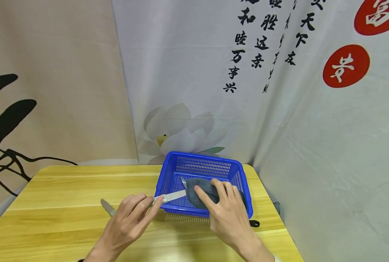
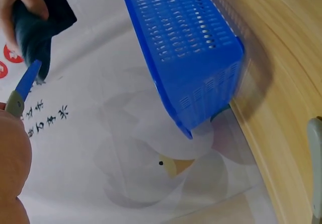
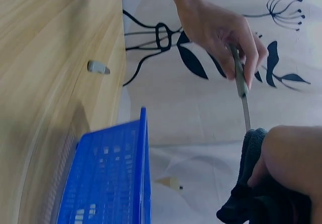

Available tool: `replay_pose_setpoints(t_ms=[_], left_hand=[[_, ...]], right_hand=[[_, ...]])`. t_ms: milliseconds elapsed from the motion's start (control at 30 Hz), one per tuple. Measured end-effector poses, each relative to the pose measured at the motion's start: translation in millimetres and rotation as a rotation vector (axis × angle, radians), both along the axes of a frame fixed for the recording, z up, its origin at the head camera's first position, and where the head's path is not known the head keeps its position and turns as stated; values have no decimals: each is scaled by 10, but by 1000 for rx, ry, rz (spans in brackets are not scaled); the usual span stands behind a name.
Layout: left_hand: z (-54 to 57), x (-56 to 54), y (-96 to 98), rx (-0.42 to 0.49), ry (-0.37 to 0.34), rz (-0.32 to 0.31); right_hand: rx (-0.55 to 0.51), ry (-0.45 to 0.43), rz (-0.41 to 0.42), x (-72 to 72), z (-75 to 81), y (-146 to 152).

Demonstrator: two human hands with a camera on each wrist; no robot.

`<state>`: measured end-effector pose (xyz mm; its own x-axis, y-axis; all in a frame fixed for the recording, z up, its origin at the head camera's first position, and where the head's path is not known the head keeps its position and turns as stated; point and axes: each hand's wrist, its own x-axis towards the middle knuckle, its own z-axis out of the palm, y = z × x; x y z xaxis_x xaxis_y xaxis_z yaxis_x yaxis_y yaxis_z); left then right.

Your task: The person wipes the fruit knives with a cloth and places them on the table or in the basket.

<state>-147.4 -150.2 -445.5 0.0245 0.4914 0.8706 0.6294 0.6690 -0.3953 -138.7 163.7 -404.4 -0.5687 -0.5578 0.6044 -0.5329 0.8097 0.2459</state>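
My left hand (image 1: 128, 222) holds a small knife (image 1: 176, 195) by its pale grey-green handle, with the blade pointing right. A dark grey-blue cloth (image 1: 201, 187) is bunched in my right hand (image 1: 228, 214), gripped between thumb and fingers. The far end of the blade meets the cloth, and its tip is hidden there. In the right wrist view the knife handle (image 3: 239, 73) and the cloth (image 3: 246, 158) are in line. Both hands are above the near side of a blue plastic basket (image 1: 168, 171).
A second knife (image 1: 107, 206) lies on the wooden table (image 1: 66, 225), partly behind my left hand. Something shiny (image 1: 183, 181) shows in the basket beside the cloth. A black looped end (image 1: 254, 223) pokes out at the basket's near right. Printed curtains (image 1: 187, 72) hang behind and to the right.
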Motion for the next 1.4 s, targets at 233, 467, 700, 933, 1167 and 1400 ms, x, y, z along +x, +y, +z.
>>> replay_pose_setpoints(t_ms=[233,467,700,933,1167,1400], left_hand=[[5,-7,-34,43,-3,-22],[1,-8,-15,39,-4,-36],[1,-28,57,44,23,-58],[-25,-31,78,41,17,-54],[7,-46,59,33,54,-36],[46,-54,43,30,65,-45]], right_hand=[[-41,-3,-41,-48,-33,203],[-132,64,69,-25,-1,23],[-60,50,108,44,17,-267],[9,47,117,80,-10,-421],[31,38,111,107,22,-456],[27,37,87,84,36,-386]])
